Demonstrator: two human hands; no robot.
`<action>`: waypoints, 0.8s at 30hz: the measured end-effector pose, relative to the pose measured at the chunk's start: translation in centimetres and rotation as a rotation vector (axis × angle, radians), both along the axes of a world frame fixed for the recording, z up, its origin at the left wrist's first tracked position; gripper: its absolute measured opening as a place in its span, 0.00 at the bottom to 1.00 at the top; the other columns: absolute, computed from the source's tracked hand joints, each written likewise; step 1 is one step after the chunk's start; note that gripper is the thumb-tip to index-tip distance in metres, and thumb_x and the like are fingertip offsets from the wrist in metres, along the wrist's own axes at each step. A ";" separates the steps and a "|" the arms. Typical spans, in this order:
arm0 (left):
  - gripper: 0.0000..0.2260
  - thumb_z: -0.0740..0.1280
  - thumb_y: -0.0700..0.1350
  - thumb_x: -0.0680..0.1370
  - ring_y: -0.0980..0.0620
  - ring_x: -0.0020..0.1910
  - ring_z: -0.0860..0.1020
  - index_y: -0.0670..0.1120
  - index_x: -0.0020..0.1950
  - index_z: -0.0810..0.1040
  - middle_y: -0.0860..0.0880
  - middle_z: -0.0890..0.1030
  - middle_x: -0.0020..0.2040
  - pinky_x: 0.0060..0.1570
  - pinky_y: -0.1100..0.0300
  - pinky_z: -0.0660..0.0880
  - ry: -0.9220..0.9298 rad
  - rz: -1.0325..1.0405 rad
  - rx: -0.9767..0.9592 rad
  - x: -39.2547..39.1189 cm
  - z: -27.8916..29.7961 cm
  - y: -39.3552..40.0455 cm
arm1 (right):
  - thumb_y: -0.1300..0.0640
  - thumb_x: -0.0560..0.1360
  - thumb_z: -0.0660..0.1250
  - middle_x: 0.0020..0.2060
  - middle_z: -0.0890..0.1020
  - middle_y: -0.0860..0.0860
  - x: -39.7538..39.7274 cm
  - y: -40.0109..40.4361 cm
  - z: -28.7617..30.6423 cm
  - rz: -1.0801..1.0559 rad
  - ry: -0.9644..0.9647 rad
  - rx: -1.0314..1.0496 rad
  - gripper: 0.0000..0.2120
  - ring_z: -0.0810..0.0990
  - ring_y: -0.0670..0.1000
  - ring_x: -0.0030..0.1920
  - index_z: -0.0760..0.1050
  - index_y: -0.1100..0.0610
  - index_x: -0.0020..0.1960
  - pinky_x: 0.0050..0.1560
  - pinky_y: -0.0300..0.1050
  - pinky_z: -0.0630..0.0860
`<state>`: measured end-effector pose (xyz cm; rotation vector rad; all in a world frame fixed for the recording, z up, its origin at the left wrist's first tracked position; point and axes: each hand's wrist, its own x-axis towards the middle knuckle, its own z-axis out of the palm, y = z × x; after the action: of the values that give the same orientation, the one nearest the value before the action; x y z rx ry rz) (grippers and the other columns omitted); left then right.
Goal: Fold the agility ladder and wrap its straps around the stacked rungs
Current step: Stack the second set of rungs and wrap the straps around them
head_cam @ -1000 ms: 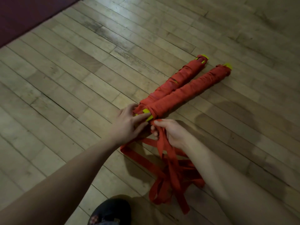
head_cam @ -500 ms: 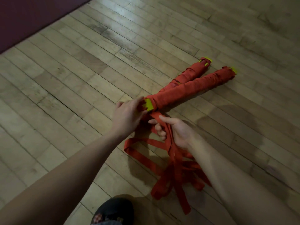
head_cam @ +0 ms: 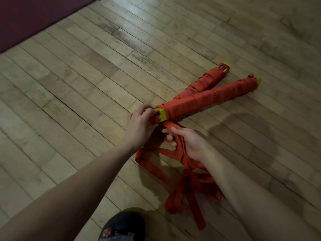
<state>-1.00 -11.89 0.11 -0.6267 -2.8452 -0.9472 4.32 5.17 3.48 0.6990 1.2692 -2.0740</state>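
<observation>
At six o'clock a dark shoe (head_cam: 121, 226) stands on the wooden floor (head_cam: 78, 94), and just past it, toward five o'clock, the loose red straps (head_cam: 189, 188) lie in a tangled heap. The right hand (head_cam: 191, 145) has its grip closed round a bunch of these straps, leading them up toward the bundle. The left hand (head_cam: 140, 126) pinches the near yellow end of the wrapped rungs (head_cam: 205, 100), which lie on the floor from centre out toward two o'clock beside a second wrapped bundle (head_cam: 208, 80). To do this turn well, I judge the left grip should hold the end steady while the right keeps the straps flat and taut, laying each pass snug beside the last, and feeding slack from the heap so nothing knots. Against half a second ago, the right hand has slid slightly nearer the bundle's end, the left has shifted onto the yellow end, and the view has tilted, moving the bundles rightward.
</observation>
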 end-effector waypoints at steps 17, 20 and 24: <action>0.17 0.71 0.51 0.70 0.43 0.56 0.68 0.49 0.57 0.80 0.45 0.79 0.56 0.49 0.46 0.70 0.130 -0.116 -0.344 5.4 -2.7 0.0 | 0.58 0.81 0.56 0.29 0.75 0.53 3.4 1.2 -1.5 0.083 -0.120 0.106 0.12 0.73 0.48 0.24 0.74 0.65 0.50 0.26 0.39 0.70; 0.18 0.59 0.52 0.74 0.42 0.55 0.70 0.49 0.59 0.80 0.42 0.80 0.54 0.49 0.50 0.67 0.211 -0.157 -0.378 6.1 -3.5 -0.4 | 0.59 0.81 0.57 0.28 0.75 0.54 4.1 1.5 -1.9 0.077 -0.150 0.097 0.11 0.75 0.49 0.24 0.74 0.65 0.51 0.26 0.39 0.71; 0.19 0.57 0.51 0.76 0.41 0.53 0.79 0.47 0.61 0.79 0.40 0.80 0.56 0.51 0.51 0.72 0.187 -0.275 -0.391 7.1 -3.9 -0.7 | 0.56 0.81 0.56 0.28 0.77 0.53 5.2 2.1 -2.2 0.146 -0.190 0.059 0.13 0.78 0.49 0.26 0.75 0.64 0.51 0.28 0.41 0.77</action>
<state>6.12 -12.55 -3.75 -1.1014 -2.8335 -0.3230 9.54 7.27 1.26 0.7849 1.2392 -1.8141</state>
